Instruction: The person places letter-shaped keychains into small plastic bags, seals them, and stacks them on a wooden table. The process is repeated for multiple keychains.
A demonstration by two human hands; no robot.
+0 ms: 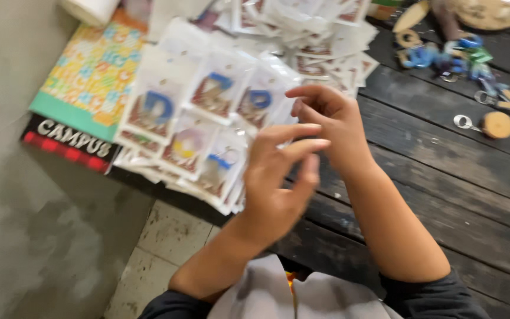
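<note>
So, near to far:

1. Nearest the camera: the person's lap, grey garment (267,295) with dark sleeves; both forearms rise from it toward the table edge.
2. Left hand (278,177): raised over the table's near edge, fingers extended and close together, thumb tucked under; motion-blurred; cannot tell whether anything is pinched in it; it sits just in front of the packets, probably to steady or receive one.
3. Right hand (326,118): a bit further out, fingers curled with the tips drawn toward the thumb, poised at the edge of the clear plastic packets (202,124); looks like a pinch on a packet corner, but blur hides the contact; cannot confirm a clamp.
4. The packets: small see-through sleeves with white card backing, each holding a coloured letter-shaped piece; fanned and overlapping on the table left of the hands, some hanging over the edge; overlap suits peeling off one at a time.
5. Under and left of them: a colourful patterned notebook (92,74) stacked on a dark one, at the table corner by the grey wall (13,177).
6. Dark plank table (444,177): bare on the right.
7. Far right: loose keyrings and blue trinkets (450,59); a round wooden disc on a ring (497,124); well apart from the hands.
8. Far back: more packets heaped (308,29).
</note>
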